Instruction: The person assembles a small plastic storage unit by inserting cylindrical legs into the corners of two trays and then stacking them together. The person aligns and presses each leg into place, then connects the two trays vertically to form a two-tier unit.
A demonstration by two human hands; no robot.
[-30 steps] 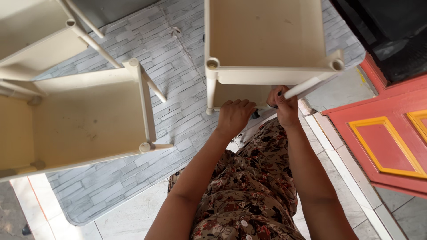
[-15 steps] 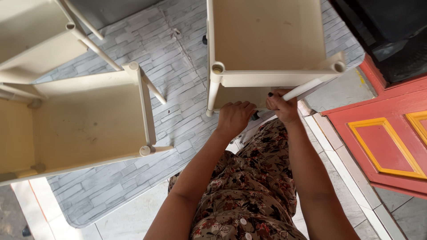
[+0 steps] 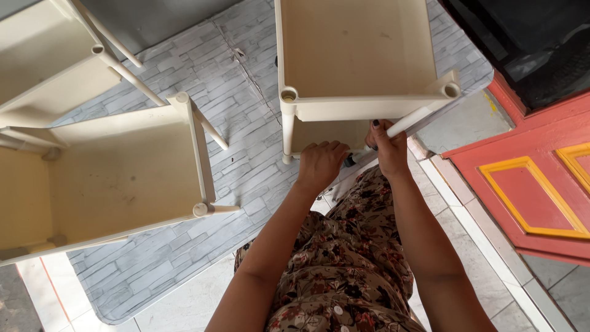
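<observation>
Clasping cream post (image 3: 410, 121), right hand (image 3: 389, 151) grip closed

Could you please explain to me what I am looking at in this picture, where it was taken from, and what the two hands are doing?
The picture comes from a camera worn on a person's head, looking straight down, so you see their own arms and a flowered dress. There is no machine here, only two bare hands. The left hand rests on the lower edge of a cream plastic shelf unit standing in front of them. The right hand is closed around one of that unit's cream leg tubes. To the left lie two more cream shelf trays, with tubes sticking out of their corners. All of this sits on a grey brick-patterned mat over white floor tiles. At right is a red door with yellow trim.
</observation>
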